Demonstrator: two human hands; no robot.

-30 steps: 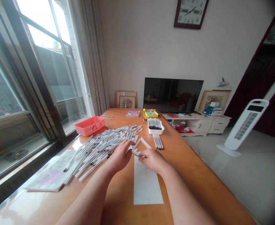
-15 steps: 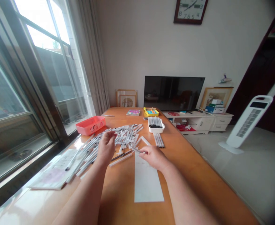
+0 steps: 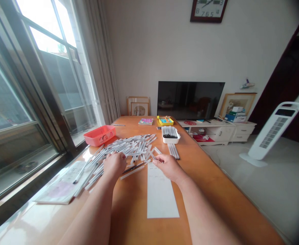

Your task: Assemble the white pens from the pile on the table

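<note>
A wide heap of white pens (image 3: 129, 147) lies across the orange wooden table (image 3: 210, 190). My left hand (image 3: 114, 164) rests on the near edge of the heap, fingers curled down onto the pens. My right hand (image 3: 166, 165) pinches one white pen (image 3: 152, 155) by its near end, just above the top of a white paper strip (image 3: 161, 194). A loose pen (image 3: 132, 172) and a thin dark refill (image 3: 133, 167) lie between the hands.
A white tray of pens (image 3: 170, 135) stands beyond, with a few pens (image 3: 173, 151) laid beside it. A pink basket (image 3: 100, 135) sits at the window side, papers (image 3: 63, 185) near left. Books, a TV and a tower fan (image 3: 271, 132) lie farther off.
My left hand has let go of the pen my right hand holds, lifted, then dropped onto the heap's near edge. A loose pen and a refill now lie between the hands.
</note>
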